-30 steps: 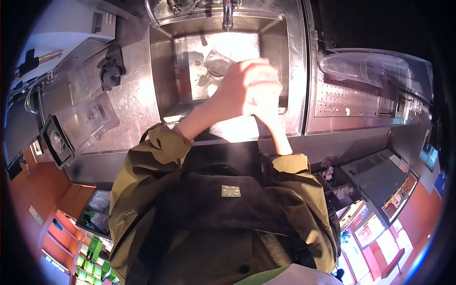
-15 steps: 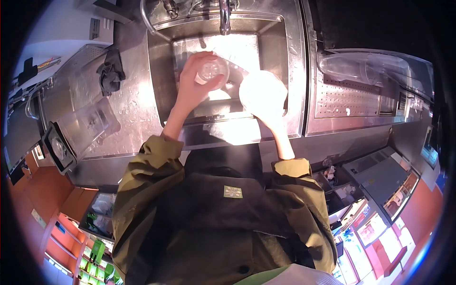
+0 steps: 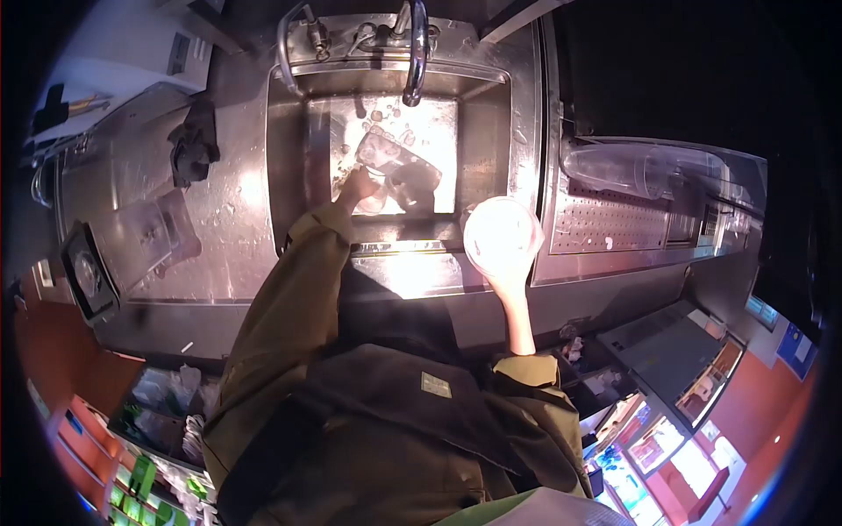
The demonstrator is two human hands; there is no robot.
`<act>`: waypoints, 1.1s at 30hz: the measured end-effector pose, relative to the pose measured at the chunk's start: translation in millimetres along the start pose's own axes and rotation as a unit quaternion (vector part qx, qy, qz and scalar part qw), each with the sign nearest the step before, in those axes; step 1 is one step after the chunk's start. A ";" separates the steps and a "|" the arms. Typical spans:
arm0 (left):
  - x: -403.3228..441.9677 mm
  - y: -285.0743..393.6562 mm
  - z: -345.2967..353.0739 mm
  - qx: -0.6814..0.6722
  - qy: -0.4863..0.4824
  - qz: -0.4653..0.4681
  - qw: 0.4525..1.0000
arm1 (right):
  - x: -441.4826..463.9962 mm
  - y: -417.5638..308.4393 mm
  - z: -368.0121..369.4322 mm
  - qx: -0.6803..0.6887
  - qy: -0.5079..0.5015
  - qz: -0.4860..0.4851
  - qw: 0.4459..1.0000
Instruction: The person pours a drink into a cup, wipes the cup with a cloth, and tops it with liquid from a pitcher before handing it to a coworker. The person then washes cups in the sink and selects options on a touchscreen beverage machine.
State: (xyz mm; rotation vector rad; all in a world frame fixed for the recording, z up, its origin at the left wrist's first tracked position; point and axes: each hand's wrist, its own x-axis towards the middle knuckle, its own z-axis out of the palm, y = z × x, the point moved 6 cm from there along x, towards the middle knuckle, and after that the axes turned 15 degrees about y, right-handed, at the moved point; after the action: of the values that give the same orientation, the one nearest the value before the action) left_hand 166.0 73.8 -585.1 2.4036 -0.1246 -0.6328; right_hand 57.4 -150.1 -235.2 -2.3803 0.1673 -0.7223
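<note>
My left hand [image 3: 358, 188] is low in the steel sink [image 3: 485, 131], closed on the near side of a clear cup [image 3: 374, 200]; its fingertips are partly hidden. Just beyond them a clear container [image 3: 383, 151] lies tilted on the sink floor, with small translucent pieces around it. My right hand [image 3: 510, 263] grips a round, pale bowl-like container [image 3: 500, 230] above the sink's front right corner. Glare washes out that container's inside and most of my right fingers.
A chrome faucet [image 3: 416, 74] arches over the sink's back. On the left counter are a dark cloth [image 3: 193, 147], a clear pitcher [image 3: 149, 232] and a black-framed piece [image 3: 88, 272]. Right of the sink, a clear container [image 3: 614, 171] lies near a perforated tray [image 3: 605, 223].
My left hand has gone down toward the sink floor with the clear cup. My right hand has moved nearer my body with the pale container. The view has shifted, showing more faucet.
</note>
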 end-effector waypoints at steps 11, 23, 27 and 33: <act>-89.8 92.2 -162.0 0.453 0.168 0.079 0.872 | 29.7 -31.8 -7.9 0.173 -0.132 0.069 0.974; -452.4 144.0 -98.3 -0.155 0.610 -0.186 0.755 | -18.6 -180.3 -41.6 0.405 -0.401 -0.272 0.776; -575.0 176.5 1.4 -0.224 0.636 -0.320 0.665 | -116.0 -224.6 -62.8 0.458 -0.551 -0.311 0.624; -691.9 240.6 78.4 -0.196 0.675 -0.519 0.486 | -257.4 -291.0 -98.1 0.467 -0.652 -0.420 0.425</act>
State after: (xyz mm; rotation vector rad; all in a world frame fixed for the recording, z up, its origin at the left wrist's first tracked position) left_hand -463.2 6.5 -207.7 1.5554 1.9562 0.8876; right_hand -229.2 101.0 -111.3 -1.0757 -1.6783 0.7538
